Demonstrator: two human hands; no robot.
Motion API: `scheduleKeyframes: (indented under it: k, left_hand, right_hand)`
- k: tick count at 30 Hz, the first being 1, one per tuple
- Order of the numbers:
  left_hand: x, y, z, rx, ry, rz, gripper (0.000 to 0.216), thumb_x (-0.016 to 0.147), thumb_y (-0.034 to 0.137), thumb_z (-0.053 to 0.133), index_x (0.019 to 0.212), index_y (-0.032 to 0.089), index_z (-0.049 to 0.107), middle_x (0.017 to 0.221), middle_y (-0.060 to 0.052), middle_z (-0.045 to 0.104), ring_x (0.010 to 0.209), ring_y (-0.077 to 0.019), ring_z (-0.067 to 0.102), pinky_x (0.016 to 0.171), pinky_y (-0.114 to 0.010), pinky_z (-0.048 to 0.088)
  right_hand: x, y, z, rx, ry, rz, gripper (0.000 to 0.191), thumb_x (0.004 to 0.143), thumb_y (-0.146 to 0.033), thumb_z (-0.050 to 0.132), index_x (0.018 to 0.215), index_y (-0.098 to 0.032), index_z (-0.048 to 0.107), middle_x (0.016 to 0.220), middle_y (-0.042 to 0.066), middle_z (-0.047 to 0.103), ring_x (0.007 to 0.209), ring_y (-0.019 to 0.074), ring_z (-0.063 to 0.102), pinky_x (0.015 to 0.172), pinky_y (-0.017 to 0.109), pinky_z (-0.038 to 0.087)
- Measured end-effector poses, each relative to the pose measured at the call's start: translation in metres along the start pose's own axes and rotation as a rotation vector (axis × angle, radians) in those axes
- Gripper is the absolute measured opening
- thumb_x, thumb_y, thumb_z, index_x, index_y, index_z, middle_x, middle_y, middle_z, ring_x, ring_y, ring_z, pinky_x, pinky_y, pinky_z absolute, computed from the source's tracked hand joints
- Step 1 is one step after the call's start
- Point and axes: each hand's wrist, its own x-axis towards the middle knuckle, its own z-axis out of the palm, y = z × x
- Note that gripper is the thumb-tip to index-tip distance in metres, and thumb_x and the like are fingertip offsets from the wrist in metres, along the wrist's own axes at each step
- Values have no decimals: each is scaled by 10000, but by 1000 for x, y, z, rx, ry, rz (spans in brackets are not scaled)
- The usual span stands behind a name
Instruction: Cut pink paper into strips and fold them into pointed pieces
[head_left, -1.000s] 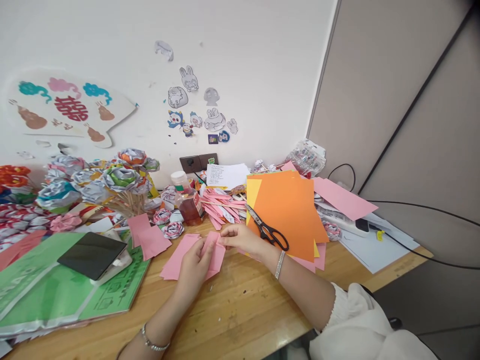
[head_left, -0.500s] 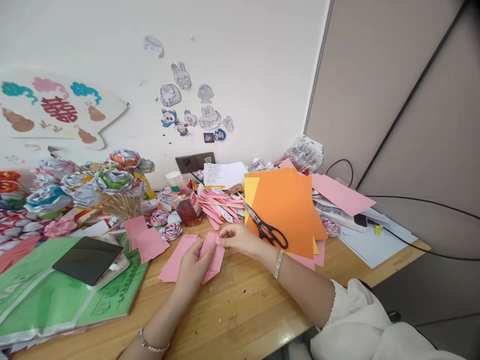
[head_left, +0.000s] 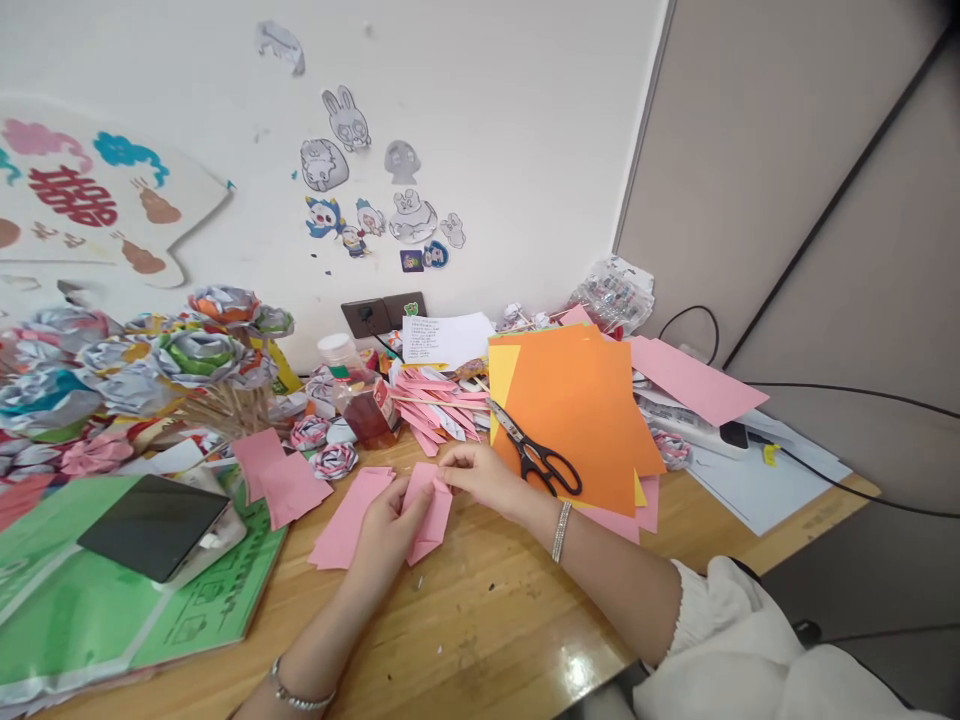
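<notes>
Between my two hands is a strip of pink paper (head_left: 429,535), tilted just above the wooden table. My left hand (head_left: 386,525) grips it from the left with the thumb across its face. At the upper right edge, the fingertips of my right hand (head_left: 472,475) pinch the paper, where a corner looks folded over. A small stack of pink paper pieces (head_left: 346,525) lies under and beside my left hand. Black-handled scissors (head_left: 536,455) rest on orange paper (head_left: 574,410) to the right of my right hand.
Left of my hands are more pink pieces (head_left: 292,490), a green packet (head_left: 217,590) and a black-screened device (head_left: 154,525). Behind stand paper flowers (head_left: 199,355), a jar of reddish liquid (head_left: 367,410) and a pile of folded pink strips (head_left: 435,395). A power strip (head_left: 697,430) with cables lies right.
The camera view has shifted slightly to the right and down. Both hands keep hold of the pink paper, and the right fingertips have moved a little at its upper corner.
</notes>
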Motion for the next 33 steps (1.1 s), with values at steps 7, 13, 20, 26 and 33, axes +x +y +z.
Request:
scheduleKeyframes:
  k: [7, 13, 20, 26, 33]
  left_hand:
    - [1, -4, -1, 39, 42, 20, 271, 734, 416, 463, 676, 170, 560, 616, 23, 541, 613, -154, 477, 552, -237, 371]
    - [0, -4, 1, 59, 8, 29, 254, 743, 420, 467, 674, 182, 526, 601, 38, 489, 625, -149, 452, 567, -230, 367]
    - [-2, 1, 1, 59, 4, 43, 261, 732, 427, 464, 688, 181, 537, 608, 31, 504, 584, -145, 453, 508, -229, 347]
    - [-3, 1, 2, 81, 37, 48, 255, 709, 432, 475, 630, 192, 510, 559, 46, 481, 550, -138, 440, 493, -228, 337]
    - [-4, -1, 3, 71, 51, 34, 235, 718, 411, 481, 657, 191, 537, 600, 31, 530, 588, -157, 480, 536, -245, 371]
  right_hand:
    - [0, 5, 1, -64, 43, -86, 150, 735, -232, 523, 614, -143, 534, 592, -26, 496, 555, 83, 435, 527, 199, 339]
    - [-4, -2, 2, -179, 61, -152, 143, 745, -238, 525, 635, -148, 542, 659, -13, 523, 640, 104, 467, 604, 216, 364]
    - [-5, -5, 2, -303, 49, -195, 197, 760, -200, 504, 570, -150, 493, 599, -30, 481, 597, 95, 431, 568, 210, 327]
    - [-3, 1, 5, -252, -20, -102, 112, 788, -209, 460, 691, -164, 492, 630, -35, 475, 578, 94, 446, 535, 202, 339]
    - [-5, 5, 7, -206, -30, -12, 93, 802, -195, 442, 711, -176, 452, 596, -43, 463, 515, 92, 476, 484, 202, 351]
